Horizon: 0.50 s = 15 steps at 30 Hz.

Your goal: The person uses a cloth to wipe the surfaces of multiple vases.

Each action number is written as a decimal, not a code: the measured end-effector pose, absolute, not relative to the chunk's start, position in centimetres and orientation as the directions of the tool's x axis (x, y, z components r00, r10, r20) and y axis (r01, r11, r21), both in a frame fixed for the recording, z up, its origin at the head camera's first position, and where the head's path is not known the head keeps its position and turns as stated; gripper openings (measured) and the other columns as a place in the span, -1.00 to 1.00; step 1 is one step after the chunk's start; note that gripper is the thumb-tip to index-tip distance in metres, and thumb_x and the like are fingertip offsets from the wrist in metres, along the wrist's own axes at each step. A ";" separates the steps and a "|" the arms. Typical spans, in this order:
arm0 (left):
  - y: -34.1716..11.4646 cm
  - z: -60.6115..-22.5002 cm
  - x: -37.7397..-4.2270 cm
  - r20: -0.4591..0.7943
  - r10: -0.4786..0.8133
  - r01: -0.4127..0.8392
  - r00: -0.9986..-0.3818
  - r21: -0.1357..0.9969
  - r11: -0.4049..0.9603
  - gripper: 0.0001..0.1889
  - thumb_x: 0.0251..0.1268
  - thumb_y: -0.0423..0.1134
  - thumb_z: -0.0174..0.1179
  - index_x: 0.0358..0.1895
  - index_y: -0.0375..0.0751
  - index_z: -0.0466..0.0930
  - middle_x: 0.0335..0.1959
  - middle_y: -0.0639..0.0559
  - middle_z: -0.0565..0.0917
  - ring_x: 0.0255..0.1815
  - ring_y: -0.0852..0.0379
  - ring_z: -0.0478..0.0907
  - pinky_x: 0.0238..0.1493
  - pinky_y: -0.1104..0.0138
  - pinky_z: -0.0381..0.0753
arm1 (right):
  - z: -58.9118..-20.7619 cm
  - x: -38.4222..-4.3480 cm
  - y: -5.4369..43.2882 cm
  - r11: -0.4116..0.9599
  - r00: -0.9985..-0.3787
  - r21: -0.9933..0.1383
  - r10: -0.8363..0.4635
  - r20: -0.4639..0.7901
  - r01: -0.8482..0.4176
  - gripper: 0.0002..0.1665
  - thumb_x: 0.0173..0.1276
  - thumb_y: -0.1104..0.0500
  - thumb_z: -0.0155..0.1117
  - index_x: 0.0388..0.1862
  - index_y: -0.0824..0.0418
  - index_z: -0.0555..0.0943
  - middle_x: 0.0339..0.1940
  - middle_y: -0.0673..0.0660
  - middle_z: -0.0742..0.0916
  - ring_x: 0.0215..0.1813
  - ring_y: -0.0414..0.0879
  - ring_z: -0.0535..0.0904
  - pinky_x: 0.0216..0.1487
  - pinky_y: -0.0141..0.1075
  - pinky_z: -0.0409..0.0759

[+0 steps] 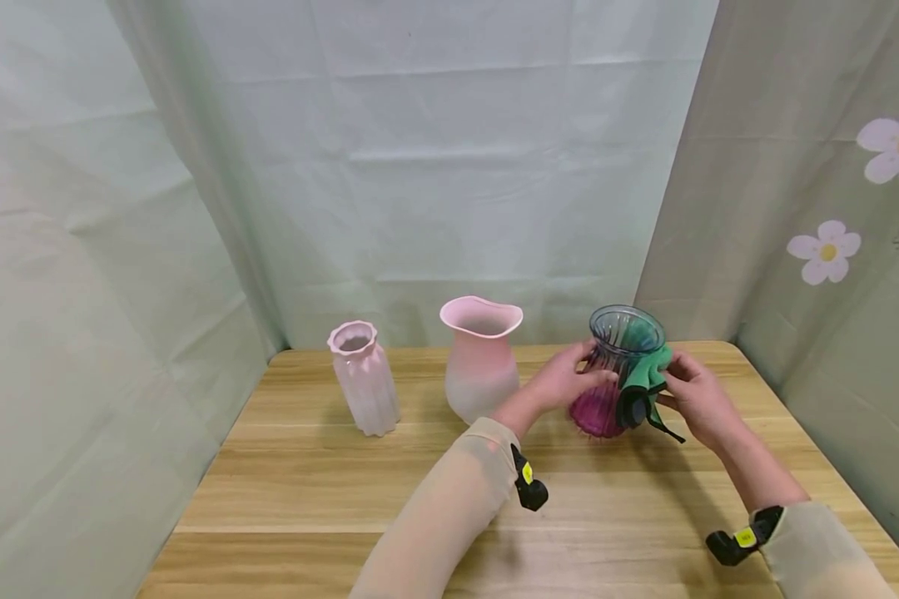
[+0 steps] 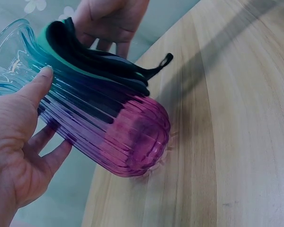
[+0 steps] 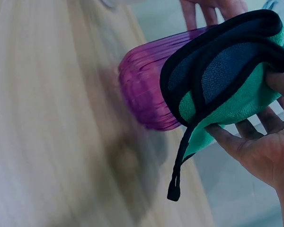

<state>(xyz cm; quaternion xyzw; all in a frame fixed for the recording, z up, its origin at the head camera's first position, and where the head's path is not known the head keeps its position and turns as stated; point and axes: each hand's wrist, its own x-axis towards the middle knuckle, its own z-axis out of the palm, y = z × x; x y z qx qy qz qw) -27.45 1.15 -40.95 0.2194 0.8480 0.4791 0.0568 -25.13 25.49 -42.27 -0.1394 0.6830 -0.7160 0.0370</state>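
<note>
A ribbed glass vase (image 1: 605, 378), blue-green at its flared mouth and magenta at its base, is near the table's right back part. My left hand (image 1: 562, 381) grips its side, with the thumb across the front and fingers behind. In the left wrist view the magenta base (image 2: 142, 137) is close over the wood. My right hand (image 1: 700, 398) holds a folded green cloth (image 3: 232, 106) with dark blue panels, black edging and a hanging loop. The cloth lies against the vase's right side, its thumb and fingers pinching the outer folds.
On the wooden table (image 1: 307, 499), a pink-and-white vase (image 1: 483, 374) with a wavy rim stands left of my left hand. Farther left is a slimmer pale pink fluted vase (image 1: 367, 387). Pale curtains (image 1: 449, 166) hang behind and at both sides.
</note>
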 end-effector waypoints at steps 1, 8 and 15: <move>1.1 -41.0 -27.4 0.115 0.428 0.320 -0.897 0.836 0.446 -0.21 0.44 0.05 0.29 0.60 -0.16 0.22 0.50 -0.07 0.40 0.49 0.08 0.33 0.42 0.28 0.36 | -42.7 -25.1 25.6 -0.058 -0.959 -0.989 -0.246 0.143 -0.133 -0.80 0.60 0.30 0.13 -0.04 0.00 0.61 -0.11 -0.15 0.66 -0.06 -0.29 0.60 -0.11 -0.38 0.67; 1.2 -40.9 -27.2 0.107 0.419 0.313 -0.901 0.830 0.462 -0.19 0.43 0.07 0.30 0.59 -0.22 0.21 0.52 -0.10 0.37 0.50 0.09 0.31 0.44 0.32 0.31 | -46.4 -24.9 26.5 0.072 -0.969 -0.993 -0.237 0.076 -0.096 -0.84 0.61 0.28 0.12 -0.07 0.01 0.57 -0.16 -0.19 0.66 -0.12 -0.32 0.58 -0.18 -0.38 0.65; 1.2 -40.8 -27.3 0.098 0.417 0.301 -0.904 0.838 0.456 -0.17 0.44 0.08 0.29 0.60 -0.23 0.18 0.53 -0.10 0.35 0.50 0.09 0.30 0.43 0.33 0.31 | -48.3 -24.8 26.5 0.093 -0.967 -0.985 -0.223 0.125 -0.148 -0.90 0.58 0.31 0.14 -0.08 0.15 0.57 -0.20 -0.14 0.68 -0.19 -0.29 0.59 -0.22 -0.42 0.63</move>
